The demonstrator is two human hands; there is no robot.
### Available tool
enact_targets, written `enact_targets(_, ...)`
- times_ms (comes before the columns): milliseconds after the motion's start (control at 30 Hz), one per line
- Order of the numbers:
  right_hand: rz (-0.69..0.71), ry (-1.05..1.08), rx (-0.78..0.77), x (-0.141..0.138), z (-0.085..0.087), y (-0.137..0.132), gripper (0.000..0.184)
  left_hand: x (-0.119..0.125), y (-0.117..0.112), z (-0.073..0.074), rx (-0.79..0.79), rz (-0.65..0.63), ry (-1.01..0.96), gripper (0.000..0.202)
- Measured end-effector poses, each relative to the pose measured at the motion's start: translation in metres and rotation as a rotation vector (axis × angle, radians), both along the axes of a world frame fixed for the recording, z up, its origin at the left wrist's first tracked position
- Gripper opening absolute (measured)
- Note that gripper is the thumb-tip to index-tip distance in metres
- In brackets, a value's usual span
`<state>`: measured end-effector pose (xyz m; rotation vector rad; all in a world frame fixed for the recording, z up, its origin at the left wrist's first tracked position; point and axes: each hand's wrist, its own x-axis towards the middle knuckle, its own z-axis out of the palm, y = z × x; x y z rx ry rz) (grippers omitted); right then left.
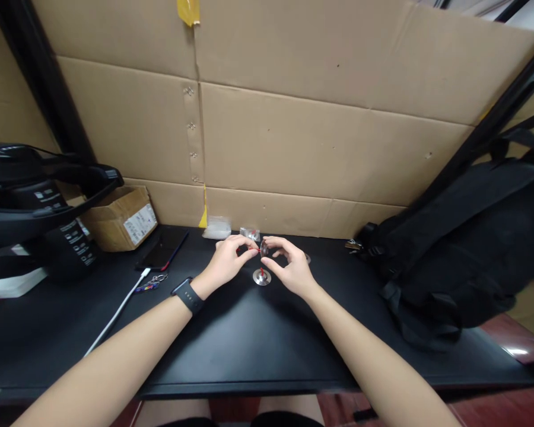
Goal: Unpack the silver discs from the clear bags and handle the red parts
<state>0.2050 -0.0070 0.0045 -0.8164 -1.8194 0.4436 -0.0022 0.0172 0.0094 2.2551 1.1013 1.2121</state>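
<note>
My left hand point(229, 260) and my right hand point(289, 264) meet above the black table point(249, 338), fingers pinched together. The left hand pinches a thin red piece point(254, 250) that points into a small silver disc point(264, 248), which the right hand's fingertips hold. A second silver disc point(261, 276) with a red pin standing in it lies on the table just below the hands. A black watch point(187, 295) sits on my left wrist.
A black backpack point(463, 249) fills the right side. At left stand a black machine point(31, 196), a cardboard box point(122, 216), a phone point(162, 249), a white cable point(115, 314) and keys point(153, 281). Small clear bags point(218, 228) lie by the cardboard wall point(293, 136).
</note>
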Motion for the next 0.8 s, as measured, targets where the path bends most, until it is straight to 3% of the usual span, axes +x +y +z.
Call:
enact_targets(300,0.006,-0.014,-0.007,-0.004,0.004,-0.008,0.035,0.010,-0.008,0.001,-0.011,-0.068,-0.038,0.015)
enact_targets(567,0.092,0.175,-0.133,-0.007,-0.003,-0.004,0.043,0.011,-0.012,0.004,0.056,-0.041,-0.107,0.015)
enact_targets(800,0.126,0.248,-0.195,-0.010,-0.007,-0.003,0.045,0.012,-0.017,0.005,0.133,0.036,0.058,0.013)
